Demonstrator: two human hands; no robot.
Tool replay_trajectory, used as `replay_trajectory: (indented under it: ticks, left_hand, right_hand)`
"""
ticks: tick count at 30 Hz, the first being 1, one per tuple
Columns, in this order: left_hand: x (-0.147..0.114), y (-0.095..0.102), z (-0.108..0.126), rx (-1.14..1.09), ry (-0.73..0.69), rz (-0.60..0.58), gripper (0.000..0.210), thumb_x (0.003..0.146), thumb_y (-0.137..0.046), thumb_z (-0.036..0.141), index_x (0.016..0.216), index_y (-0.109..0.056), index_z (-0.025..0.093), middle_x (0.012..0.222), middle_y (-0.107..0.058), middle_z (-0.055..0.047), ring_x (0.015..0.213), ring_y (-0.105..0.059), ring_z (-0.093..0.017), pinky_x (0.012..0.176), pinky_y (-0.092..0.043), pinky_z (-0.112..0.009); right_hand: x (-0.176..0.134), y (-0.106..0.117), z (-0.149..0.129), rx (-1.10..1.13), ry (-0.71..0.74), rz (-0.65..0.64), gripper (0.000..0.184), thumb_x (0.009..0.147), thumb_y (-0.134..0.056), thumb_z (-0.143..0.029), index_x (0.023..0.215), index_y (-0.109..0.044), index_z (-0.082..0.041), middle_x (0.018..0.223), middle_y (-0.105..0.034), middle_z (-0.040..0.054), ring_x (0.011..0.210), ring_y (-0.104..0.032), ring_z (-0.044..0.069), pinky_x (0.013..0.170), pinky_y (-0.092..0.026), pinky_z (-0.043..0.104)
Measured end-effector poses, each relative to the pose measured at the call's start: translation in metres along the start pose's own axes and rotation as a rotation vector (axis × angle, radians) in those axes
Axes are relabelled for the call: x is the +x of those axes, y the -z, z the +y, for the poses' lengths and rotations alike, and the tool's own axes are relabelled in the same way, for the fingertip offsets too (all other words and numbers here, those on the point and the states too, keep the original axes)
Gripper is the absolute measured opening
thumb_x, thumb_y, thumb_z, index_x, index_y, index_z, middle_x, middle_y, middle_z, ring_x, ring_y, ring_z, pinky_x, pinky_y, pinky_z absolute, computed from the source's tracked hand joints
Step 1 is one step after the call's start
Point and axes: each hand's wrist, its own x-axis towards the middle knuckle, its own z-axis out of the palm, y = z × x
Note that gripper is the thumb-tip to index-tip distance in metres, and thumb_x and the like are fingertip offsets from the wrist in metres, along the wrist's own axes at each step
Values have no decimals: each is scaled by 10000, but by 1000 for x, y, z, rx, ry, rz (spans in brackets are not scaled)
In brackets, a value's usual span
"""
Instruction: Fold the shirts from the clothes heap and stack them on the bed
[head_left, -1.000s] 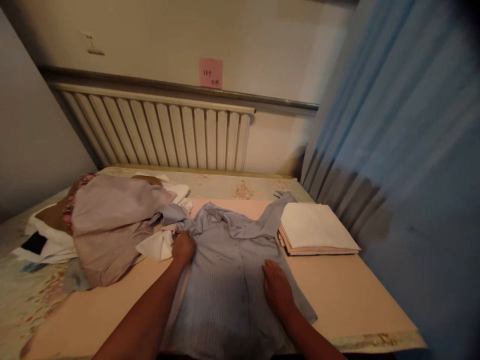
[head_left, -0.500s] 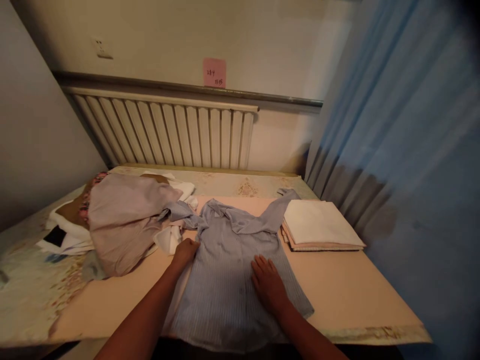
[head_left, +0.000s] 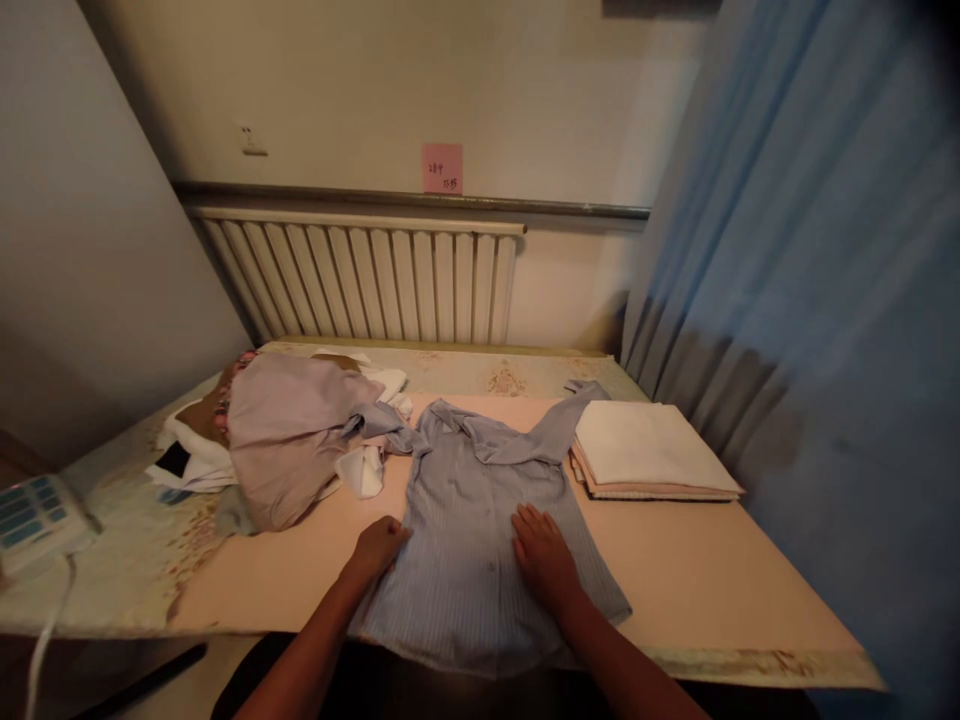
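Observation:
A blue-grey striped button-up shirt lies spread on the table, collar toward the wall and hem at the front edge. My left hand is closed on the shirt's left side edge, its fingertips pinching the cloth. Flat on the right half of the shirt front rests my right hand, fingers stretched out. One sleeve reaches left onto a heap of clothes; the other runs up and right beside a folded stack.
A heap of crumpled clothes sits on the left, and a neat stack of folded cloth on the right. A white device with a cable stands at far left. Behind the table is a radiator; a blue curtain hangs at right.
My left hand has slid down along the shirt's left edge toward the hem. My right hand stays flat on the cloth. The view has shifted left, bringing the white device in.

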Motion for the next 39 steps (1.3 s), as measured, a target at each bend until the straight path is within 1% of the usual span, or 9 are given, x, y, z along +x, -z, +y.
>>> replay_trajectory:
  ticks: [4,10,15,19,24,27,30,35,39]
  left_hand:
    - [-17,0,-12,57,-10,-1,91,773,-562,256,734,-486,224,595,-559,68,483,-545,-117,500,-381,-225]
    - [-39,3,-26,159,-53,4,85,741,-577,189,728,-500,224,721,-632,30,746,-630,-153,614,-397,-217]
    - [-53,5,-34,236,-62,-1,66,768,-558,198,779,-503,235,749,-649,23,785,-639,-169,654,-396,-231]
    - [-62,6,-37,279,-56,-8,85,792,-529,218,873,-512,235,798,-667,2,786,-642,-172,654,-394,-239]
    - [-74,9,-33,331,-54,-30,151,787,-537,244,937,-514,240,847,-686,-29,842,-656,-209,676,-394,-271]
    - [-77,14,-24,392,-72,-26,172,820,-531,329,964,-515,237,904,-697,-57,881,-656,-234,678,-386,-291]
    - [-74,17,-13,412,-88,-4,210,866,-489,395,982,-516,222,987,-699,-89,925,-650,-237,707,-390,-296]
    - [-61,15,-4,395,-56,-5,180,893,-437,369,939,-535,224,952,-703,-73,915,-653,-216,709,-398,-282]
    - [-59,11,-7,403,-32,1,100,857,-474,309,896,-518,229,916,-698,-54,876,-652,-209,691,-387,-283]
  right_hand:
    - [0,1,1,3,6,-7,382,895,-464,-147,1258,-575,-189,1367,-559,99,1323,-449,242,1109,-325,464]
    - [-1,1,0,14,20,27,370,894,-461,-158,1241,-586,-189,1354,-569,111,1324,-451,232,1106,-327,464]
    - [-2,0,1,24,14,23,379,897,-450,-154,1250,-581,-191,1362,-562,107,1324,-448,235,1109,-321,468]
    - [-2,-3,2,27,5,19,372,899,-446,-152,1243,-585,-188,1366,-559,105,1325,-446,235,1110,-316,462]
    - [-2,-4,3,26,2,0,365,899,-462,-157,1243,-582,-186,1362,-563,96,1327,-442,234,1115,-306,454]
    - [-1,-4,3,21,3,-6,369,896,-461,-148,1244,-581,-177,1365,-559,101,1322,-445,243,1112,-311,467]
    - [-1,-2,2,21,6,-3,368,896,-455,-141,1239,-585,-174,1365,-560,102,1320,-448,248,1112,-313,473]
    - [-2,2,0,23,-2,-25,364,912,-440,-159,1247,-585,-166,1374,-554,98,1333,-433,251,1126,-296,461]
    - [-1,2,0,19,-8,-25,366,919,-428,-167,1250,-584,-169,1374,-554,97,1330,-438,240,1129,-291,450]
